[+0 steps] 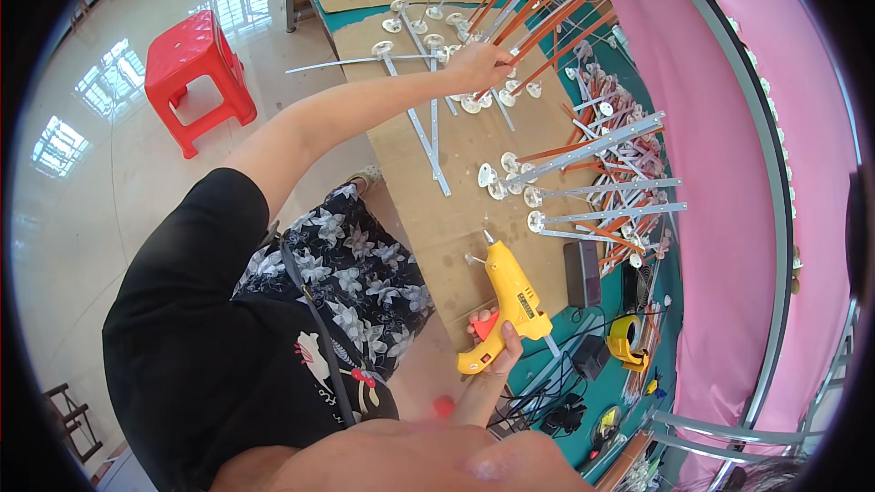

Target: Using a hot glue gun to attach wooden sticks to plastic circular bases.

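Note:
My left hand [480, 62] reaches far out over the cardboard sheet [456, 219] and is closed around a bundle of orange and white sticks [538, 14] that fan out beyond it. Several of these sticks end in small round white discs [471, 104] just under the hand. My right hand [495, 353] is close to my body at the table's edge. It grips a yellow glue gun [507, 302] by the handle, nozzle pointing away from me over the cardboard.
More white and orange sticks with disc bases [592, 182] lie in rows on the cardboard and green table top. Black cables, a black box [581, 273] and a yellow tape roll [625, 337] sit nearby. A pink curtain [720, 219] hangs behind. A red plastic stool [199, 73] stands on the floor.

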### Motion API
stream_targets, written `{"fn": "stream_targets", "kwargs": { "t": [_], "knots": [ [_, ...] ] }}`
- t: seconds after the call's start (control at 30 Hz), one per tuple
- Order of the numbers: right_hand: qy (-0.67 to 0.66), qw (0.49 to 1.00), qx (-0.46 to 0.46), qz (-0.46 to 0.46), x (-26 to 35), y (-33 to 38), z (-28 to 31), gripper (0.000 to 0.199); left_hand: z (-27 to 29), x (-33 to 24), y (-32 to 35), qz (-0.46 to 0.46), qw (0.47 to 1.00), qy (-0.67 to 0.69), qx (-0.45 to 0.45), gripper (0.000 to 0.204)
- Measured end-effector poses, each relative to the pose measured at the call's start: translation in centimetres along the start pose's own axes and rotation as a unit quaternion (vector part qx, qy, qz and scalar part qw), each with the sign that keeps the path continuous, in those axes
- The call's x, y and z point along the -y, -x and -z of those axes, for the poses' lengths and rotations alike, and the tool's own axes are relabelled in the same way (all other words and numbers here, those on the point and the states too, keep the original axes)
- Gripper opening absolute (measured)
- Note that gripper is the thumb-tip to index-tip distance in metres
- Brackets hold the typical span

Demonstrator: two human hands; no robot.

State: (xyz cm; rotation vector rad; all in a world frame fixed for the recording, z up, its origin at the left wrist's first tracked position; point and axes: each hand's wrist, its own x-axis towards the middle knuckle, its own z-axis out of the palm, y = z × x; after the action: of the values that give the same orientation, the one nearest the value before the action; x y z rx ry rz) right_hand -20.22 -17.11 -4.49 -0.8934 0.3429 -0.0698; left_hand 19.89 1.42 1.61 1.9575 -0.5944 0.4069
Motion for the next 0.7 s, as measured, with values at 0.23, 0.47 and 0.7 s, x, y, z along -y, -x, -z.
{"fn": "stream_targets", "kwargs": {
  "t": [0.23,0.47,0.7],
  "knots": [
    [-0.006,1.000,0.012,0.012,-0.2,0.1,0.0,0.035,0.1,-1.1,0.7,0.037,0.999,-0.009,0.014,0.033],
    [-0.011,1.000,0.003,0.015,0.0,-0.2,-0.2,0.034,0.6,-0.7,1.4,0.041,0.999,0.017,0.030,0.044],
    [-0.011,1.000,0.008,0.023,-0.1,0.0,-0.5,0.034,-0.1,-0.6,2.1,0.032,0.999,0.008,0.039,0.043]
  ]
}}
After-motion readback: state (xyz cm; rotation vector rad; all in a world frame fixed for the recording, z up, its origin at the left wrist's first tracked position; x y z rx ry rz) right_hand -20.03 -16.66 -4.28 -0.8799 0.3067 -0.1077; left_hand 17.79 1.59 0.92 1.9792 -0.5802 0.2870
